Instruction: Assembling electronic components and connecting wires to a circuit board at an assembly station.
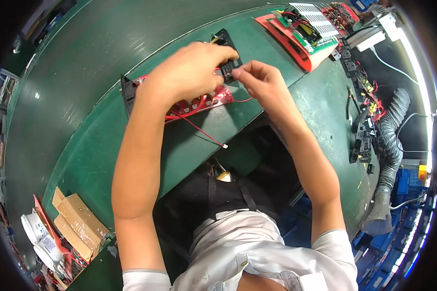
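Observation:
A red circuit board (pixel 222 98) with a black plastic panel at each end lies on the green bench below my hands. My left hand (pixel 187 70) reaches over the board, its fingers curled around the black end panel (pixel 223 36) on the right. Against that panel's right edge, my right hand (pixel 264 82) is closed in a pinch; what sits between its fingertips is hidden. The other black panel (pixel 128 94) stands at the board's left end, partly behind my left forearm. A red wire with a white connector (pixel 224 146) trails off the board toward the bench's front edge.
At the far right lie green boards with a white finned part (pixel 313 22) on red sheets. Black panels (pixel 361 138) with wired parts line the right side, beside a grey flexible duct (pixel 393 131). A cardboard box (pixel 80 225) and white spools (pixel 39 233) stand at the lower left.

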Tool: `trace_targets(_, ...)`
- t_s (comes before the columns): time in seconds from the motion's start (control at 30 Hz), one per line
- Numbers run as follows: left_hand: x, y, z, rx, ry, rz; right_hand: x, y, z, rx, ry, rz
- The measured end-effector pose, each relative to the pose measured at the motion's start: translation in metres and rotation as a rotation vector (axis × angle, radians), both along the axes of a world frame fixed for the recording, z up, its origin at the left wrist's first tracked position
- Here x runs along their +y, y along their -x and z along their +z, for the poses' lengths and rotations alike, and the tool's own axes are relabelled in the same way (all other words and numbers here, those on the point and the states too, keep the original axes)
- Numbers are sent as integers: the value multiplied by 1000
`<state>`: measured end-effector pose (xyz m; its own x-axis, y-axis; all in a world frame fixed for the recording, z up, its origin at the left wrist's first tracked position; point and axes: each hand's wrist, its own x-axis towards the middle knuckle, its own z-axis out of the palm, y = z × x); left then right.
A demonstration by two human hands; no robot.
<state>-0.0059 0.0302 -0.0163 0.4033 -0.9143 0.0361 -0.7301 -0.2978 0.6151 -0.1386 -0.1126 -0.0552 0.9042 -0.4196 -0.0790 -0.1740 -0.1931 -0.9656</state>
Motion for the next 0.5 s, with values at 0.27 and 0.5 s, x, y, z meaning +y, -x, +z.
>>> trace_targets(0.27,-5,-11,-17,17,71,-77,-39,22,-11,-6,430,53)
trace_targets(0.5,-10,-24,-18,237,233,-43,-56,45,-22,42,1065,296)
